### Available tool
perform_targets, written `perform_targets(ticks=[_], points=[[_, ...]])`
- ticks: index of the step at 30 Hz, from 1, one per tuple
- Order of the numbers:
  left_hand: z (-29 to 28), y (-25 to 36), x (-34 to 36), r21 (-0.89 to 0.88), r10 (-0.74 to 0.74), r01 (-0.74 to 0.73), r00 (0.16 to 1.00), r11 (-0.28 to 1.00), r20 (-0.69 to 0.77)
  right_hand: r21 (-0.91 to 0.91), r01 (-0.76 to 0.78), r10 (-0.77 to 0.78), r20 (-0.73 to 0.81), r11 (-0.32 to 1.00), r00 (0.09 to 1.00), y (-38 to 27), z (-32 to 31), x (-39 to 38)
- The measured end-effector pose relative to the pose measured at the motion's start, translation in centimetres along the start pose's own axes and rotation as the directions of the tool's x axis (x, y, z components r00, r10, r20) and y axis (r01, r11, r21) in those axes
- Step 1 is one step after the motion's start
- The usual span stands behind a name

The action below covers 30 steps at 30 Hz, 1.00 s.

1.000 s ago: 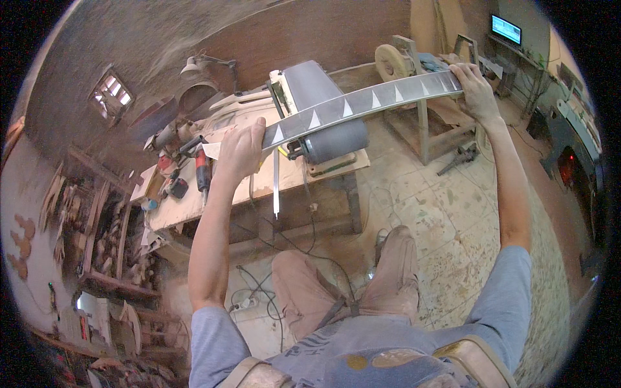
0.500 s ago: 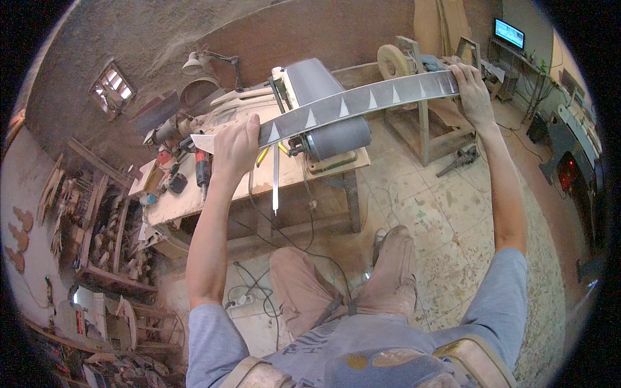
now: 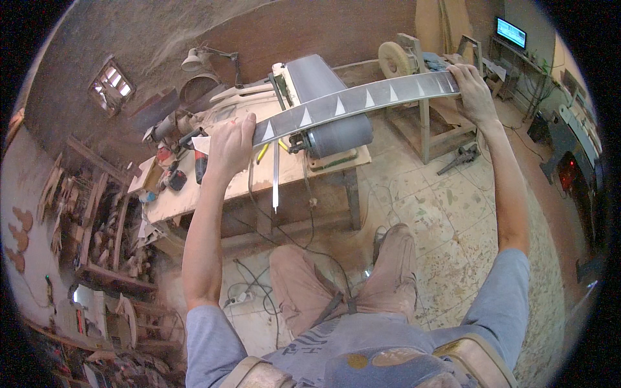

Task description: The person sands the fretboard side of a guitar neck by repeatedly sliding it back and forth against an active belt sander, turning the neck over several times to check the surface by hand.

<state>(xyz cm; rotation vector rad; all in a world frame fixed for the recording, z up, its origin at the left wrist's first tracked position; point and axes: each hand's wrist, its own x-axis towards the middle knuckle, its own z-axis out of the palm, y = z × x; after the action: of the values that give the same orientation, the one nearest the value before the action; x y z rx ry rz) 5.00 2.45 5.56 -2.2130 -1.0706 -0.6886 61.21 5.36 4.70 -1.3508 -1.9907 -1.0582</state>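
Observation:
A guitar neck (image 3: 352, 103) stretches between my hands, its dark grey fretboard set with white triangular inlays. My left hand (image 3: 231, 145) is closed around its left end, where a pale pointed tip sticks out past the fist. The fingers of my right hand (image 3: 474, 90) wrap over the other end. Just behind and below the neck stands a belt sander (image 3: 314, 77) with a wide grey belt and a roller (image 3: 339, 137) at its near side. The neck covers part of the machine; whether the two touch, I cannot tell.
The sander stands on a wooden workbench (image 3: 233, 184) with a lamp (image 3: 192, 61), a cordless drill (image 3: 171, 179) and other tools. A wooden stand with a buffing wheel (image 3: 394, 60) is at the far right. Cables (image 3: 259, 291) trail over the tiled floor near my feet.
The neck and both hands have shifted slightly left, the left end dropping a little. My grip on both ends is unchanged.

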Motion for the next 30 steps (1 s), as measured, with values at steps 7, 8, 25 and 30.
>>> perform_targets(ticks=[7, 8, 25, 30], points=[[-0.3, 0.7, 0.7, -0.07, -0.166, 0.168, 0.986, 0.983, 0.026, -0.01, -0.004, 0.003, -0.113, 1.0, 0.994, 0.5, 1.5, -0.6], [-0.5, 0.7, 0.8, -0.084, -0.193, 0.193, 0.981, 0.978, 0.013, -0.013, -0.016, 0.015, -0.107, 1.0, 0.994, 0.3, 1.8, -0.5], [-1.1, -0.7, -0.3, -0.001, -0.104, 0.104, 0.995, 0.995, 0.007, 0.033, 0.028, -0.022, -0.16, 0.999, 0.987, -0.3, 1.1, -0.5], [-0.2, -2.0, -1.2, 0.077, 0.152, -0.146, 0.985, 0.986, -0.08, 0.109, 0.002, -0.005, 0.025, 0.994, 1.0, -0.8, 0.0, -0.5]])
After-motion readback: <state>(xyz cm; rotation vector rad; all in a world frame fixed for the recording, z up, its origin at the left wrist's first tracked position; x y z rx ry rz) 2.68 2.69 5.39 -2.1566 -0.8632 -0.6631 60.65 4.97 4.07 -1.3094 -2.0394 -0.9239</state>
